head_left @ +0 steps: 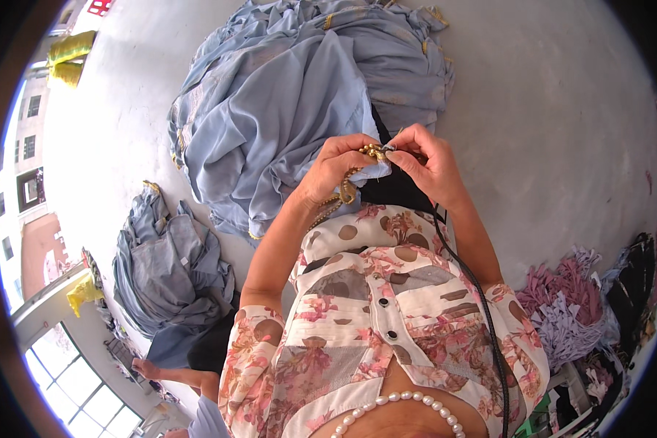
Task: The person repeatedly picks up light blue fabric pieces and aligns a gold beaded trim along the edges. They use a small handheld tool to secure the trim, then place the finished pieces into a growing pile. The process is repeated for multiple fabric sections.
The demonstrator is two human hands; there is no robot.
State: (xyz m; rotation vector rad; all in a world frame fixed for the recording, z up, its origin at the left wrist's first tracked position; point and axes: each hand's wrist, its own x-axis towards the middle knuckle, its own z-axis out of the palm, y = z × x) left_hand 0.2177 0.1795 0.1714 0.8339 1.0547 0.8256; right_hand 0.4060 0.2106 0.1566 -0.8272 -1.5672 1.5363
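Observation:
My left hand point(338, 165) is closed on a gold beaded trim point(348, 191) at the edge of a light blue garment point(285, 102). The trim hangs in a loop below that hand. Close beside it, my right hand point(427, 162) pinches the same edge, thumb against fingers. Whether a small tool sits between the right fingertips is hidden. Most of the blue fabric lies in folds ahead of me and reaches back to my lap. Dark cloth point(394, 191) shows under my hands.
On the left lies another blue garment heap point(169, 266), by a co-worker's arm point(175, 374). Pink and pale lilac fabric strips point(566, 310) are piled at the right. A black cord point(482, 292) runs down my front. Yellow cloth point(70, 55) lies at the far left, and the floor point(547, 109) is grey.

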